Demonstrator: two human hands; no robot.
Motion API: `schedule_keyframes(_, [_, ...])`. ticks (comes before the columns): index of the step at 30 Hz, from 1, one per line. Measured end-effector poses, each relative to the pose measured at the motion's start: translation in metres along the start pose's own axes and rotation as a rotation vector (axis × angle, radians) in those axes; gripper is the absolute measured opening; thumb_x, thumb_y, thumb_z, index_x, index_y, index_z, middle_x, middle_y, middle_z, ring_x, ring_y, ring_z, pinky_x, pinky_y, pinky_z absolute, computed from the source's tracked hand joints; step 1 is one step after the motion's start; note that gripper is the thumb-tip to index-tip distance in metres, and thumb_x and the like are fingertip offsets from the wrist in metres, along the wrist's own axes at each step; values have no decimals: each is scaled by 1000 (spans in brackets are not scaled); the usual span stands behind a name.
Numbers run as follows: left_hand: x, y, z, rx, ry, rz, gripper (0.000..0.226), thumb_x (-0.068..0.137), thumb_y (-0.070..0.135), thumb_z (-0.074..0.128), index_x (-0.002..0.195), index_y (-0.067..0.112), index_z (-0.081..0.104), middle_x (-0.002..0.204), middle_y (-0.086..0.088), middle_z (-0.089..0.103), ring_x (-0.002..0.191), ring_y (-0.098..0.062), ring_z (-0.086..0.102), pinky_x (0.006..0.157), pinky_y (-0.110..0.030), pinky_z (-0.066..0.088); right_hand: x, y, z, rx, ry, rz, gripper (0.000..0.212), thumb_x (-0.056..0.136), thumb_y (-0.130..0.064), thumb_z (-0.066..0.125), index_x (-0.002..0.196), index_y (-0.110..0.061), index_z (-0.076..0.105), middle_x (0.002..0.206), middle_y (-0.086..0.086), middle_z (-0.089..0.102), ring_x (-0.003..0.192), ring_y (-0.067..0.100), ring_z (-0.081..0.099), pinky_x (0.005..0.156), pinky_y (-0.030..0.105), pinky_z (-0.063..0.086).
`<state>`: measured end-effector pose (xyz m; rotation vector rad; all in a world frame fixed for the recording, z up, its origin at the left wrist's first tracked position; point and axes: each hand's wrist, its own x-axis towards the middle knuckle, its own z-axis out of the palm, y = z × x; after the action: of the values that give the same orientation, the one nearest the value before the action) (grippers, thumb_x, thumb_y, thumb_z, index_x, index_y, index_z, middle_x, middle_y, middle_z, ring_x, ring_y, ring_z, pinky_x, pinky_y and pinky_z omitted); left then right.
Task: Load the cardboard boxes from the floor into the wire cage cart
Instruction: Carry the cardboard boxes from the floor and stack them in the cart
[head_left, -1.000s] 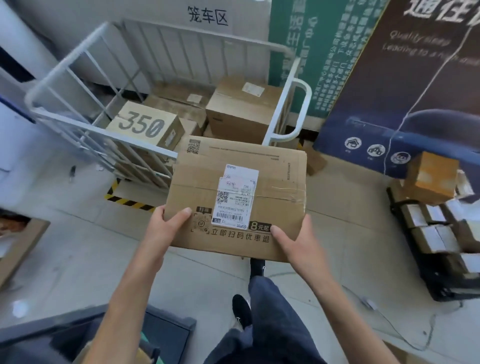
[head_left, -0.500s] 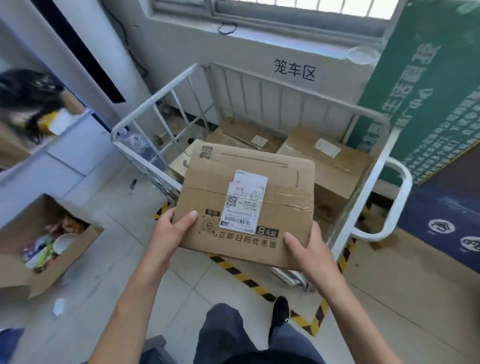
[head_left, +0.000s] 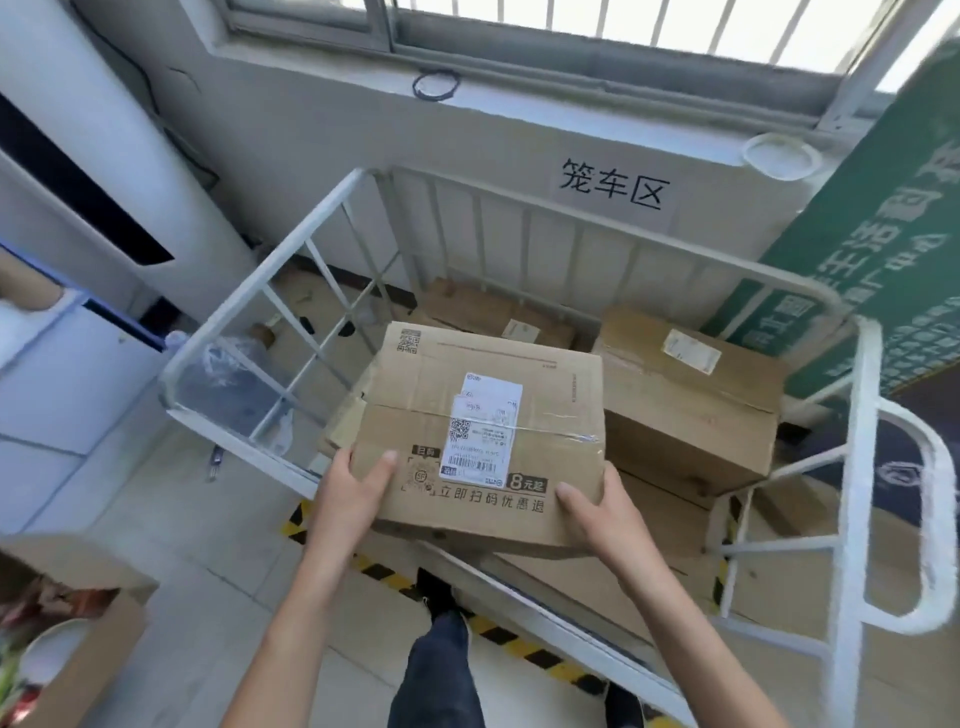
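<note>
Carried box (head_left: 483, 436) is held above the wire cage cart (head_left: 260, 280), over its near rail and near-left corner, mostly inside the footprint. Contact with the load underneath can't be confirmed.

Grip: left hand (head_left: 353, 493) is clamped on the near-left corner, right hand (head_left: 597, 514) on the near-right corner. Thumbs are laid on top and fingers are wrapped under, out of sight. Only the near edge is held.

Risks:
- The far end is unsupported. If the box is heavy, a nose-down tilt is likely and it could be pulled out from under the thumbs.
- The landing surface is uneven. The tall box (head_left: 691, 395) stands at the right rear, the low box (head_left: 343, 415) sits under the left side and flat cardboard (head_left: 649, 525) lies near right. A tilted seat and a slide towards the near rail can be expected if it is released early.
- Fingers under the box can be pinched against the near rail or the load below when it is lowered.
- The near bottom edge looks crumpled and could be snagged on the rail if dropped short.
- A foot (head_left: 441, 597) is placed just beside the near rail, so it would be hit if the box falls outside the cart.
</note>
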<state>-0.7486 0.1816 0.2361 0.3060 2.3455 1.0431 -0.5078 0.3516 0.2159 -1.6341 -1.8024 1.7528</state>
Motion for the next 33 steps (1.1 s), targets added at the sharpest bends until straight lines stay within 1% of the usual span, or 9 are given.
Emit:
schedule_keyframes(4, [108,-23,-29,87,-62,75,62,79,67,52,128,30,54,116,10,63,109,-18,61,86,-37,49,58,-27,87,87,10,75,56,78,-51,63,129,-44,41,112,-28,59,100,-4,58,73,22,46])
schedule_keyframes(6, [166,-47,-37,129,-111,71,65,84,61,55,138,26,49,128,4,63,119,-23,58,96,-42,48,89,-37,132,121,23,134,55,82,-43,64,132,-42,42,114,-24,59,98,-3,59,67,21,49])
schedule_keyframes(9, [234,-90,-41,353,-242,-34,81,95,49,55,160,22,14,159,-12,35,146,-32,31,116,-52,31,131,-38,184,189,8,265,61,93,-26,60,149,-27,36,135,-9,56,115,16,60,87,37,57])
schedule_keyframes(11, [252,-111,-42,433,-353,-97,90,96,51,54,160,31,-5,166,-11,15,151,-34,17,118,-56,24,146,-31,206,205,-31,399,64,96,-28,53,156,-22,29,151,2,46,129,27,52,103,47,49])
schedule_keyframes(15, [255,-116,-44,510,-264,-45,85,96,52,52,160,33,1,168,-4,3,154,-30,4,119,-55,15,144,-27,212,233,-8,448,70,97,-28,53,159,-24,21,159,6,37,129,22,50,95,36,52])
schedule_keyframes(17, [238,-107,-40,531,-218,7,78,97,49,50,160,29,8,168,-2,2,154,-26,0,120,-53,12,129,-26,200,220,10,413,77,98,-26,57,161,-24,13,162,6,30,138,20,42,99,30,44])
schedule_keyframes(21, [171,-82,-6,581,-337,229,72,98,47,48,159,28,16,168,3,6,154,-17,-2,123,-50,11,77,-9,154,199,90,284,72,100,-31,55,160,-30,15,165,0,24,149,20,27,117,42,29])
schedule_keyframes(29, [-9,-11,105,681,-670,841,69,99,38,52,159,18,24,165,-9,22,154,-27,8,124,-41,11,-90,73,45,361,430,188,72,98,-41,56,158,-35,17,161,-6,30,145,15,34,117,48,32])
schedule_keyframes(33, [-130,-9,150,602,-804,972,67,98,36,54,157,18,28,163,-4,27,153,-22,12,123,-39,12,-197,144,2,468,608,198,75,90,-48,55,156,-40,22,159,-9,32,140,13,39,115,45,34])
